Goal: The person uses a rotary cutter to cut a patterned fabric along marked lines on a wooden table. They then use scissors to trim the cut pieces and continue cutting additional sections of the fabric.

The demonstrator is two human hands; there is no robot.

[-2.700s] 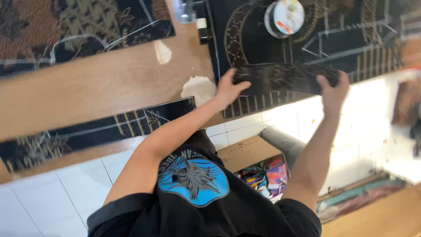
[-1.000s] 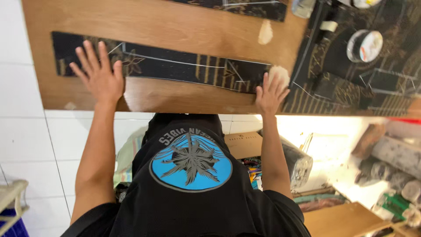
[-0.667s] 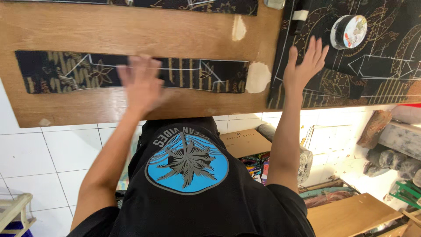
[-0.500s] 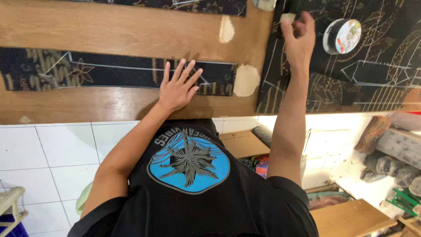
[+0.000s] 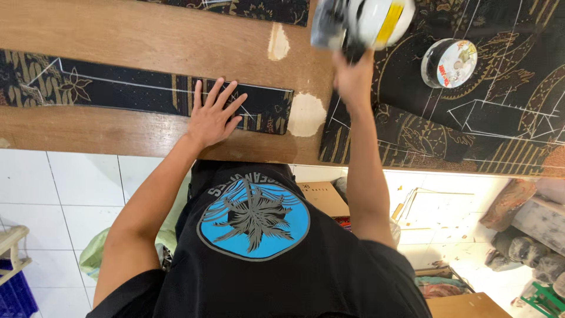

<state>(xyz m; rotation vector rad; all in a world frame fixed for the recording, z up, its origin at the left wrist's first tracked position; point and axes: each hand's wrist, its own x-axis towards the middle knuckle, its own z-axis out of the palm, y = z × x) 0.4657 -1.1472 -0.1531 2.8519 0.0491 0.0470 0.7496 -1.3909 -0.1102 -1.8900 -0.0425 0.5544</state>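
The person wears a black short-sleeved T-shirt (image 5: 282, 265). On its chest sits a round blue emblem (image 5: 254, 219) ringed in grey, with a black spiky, palm-like figure at its middle and an arc of grey lettering along its upper edge. Both sleeves end above the elbow, leaving the forearms bare. The left hand (image 5: 213, 115) and right hand (image 5: 353, 79) are bare: no gloves, rings, watch or wristbands show.
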